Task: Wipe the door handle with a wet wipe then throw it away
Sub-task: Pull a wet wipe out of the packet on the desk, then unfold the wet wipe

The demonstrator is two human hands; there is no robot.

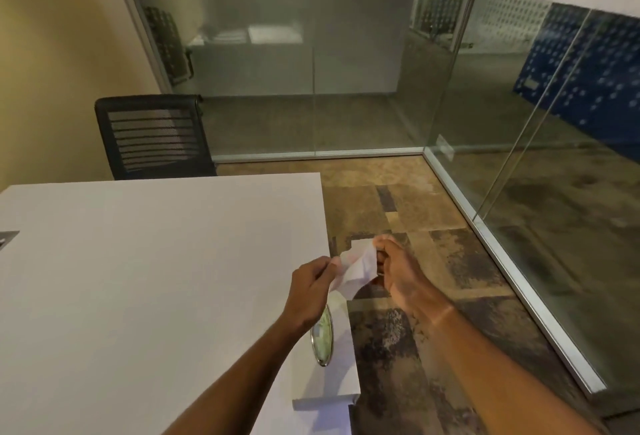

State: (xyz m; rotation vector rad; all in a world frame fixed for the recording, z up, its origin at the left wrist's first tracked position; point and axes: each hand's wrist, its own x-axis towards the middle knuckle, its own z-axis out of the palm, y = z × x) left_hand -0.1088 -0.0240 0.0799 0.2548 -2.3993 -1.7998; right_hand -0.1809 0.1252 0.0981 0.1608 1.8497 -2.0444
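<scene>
Wet wipe (355,270): white, crumpled, faint pale shading in folds. Bench (156,261): plain off-white top, white edge. Oval object (322,337) on bench edge: silver rim, pale green centre. Chair (156,138): black mesh back, horizontal stripe pattern. Floor (415,226): patchwork of tan, brown, dark grey mottled blocks. Left wall (52,53): cream-yellow. Glass partition (346,70): greenish-grey tint, silver frame. Panel (588,70) behind glass: blue, white dot pattern.

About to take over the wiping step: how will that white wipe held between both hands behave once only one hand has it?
The wipe looks floppy: it creases and sags between the left hand and right hand, so it would probably droop from a single grip. It seems very light, pinched only at its edges. Bunching it first would likely give firmer contact.
</scene>
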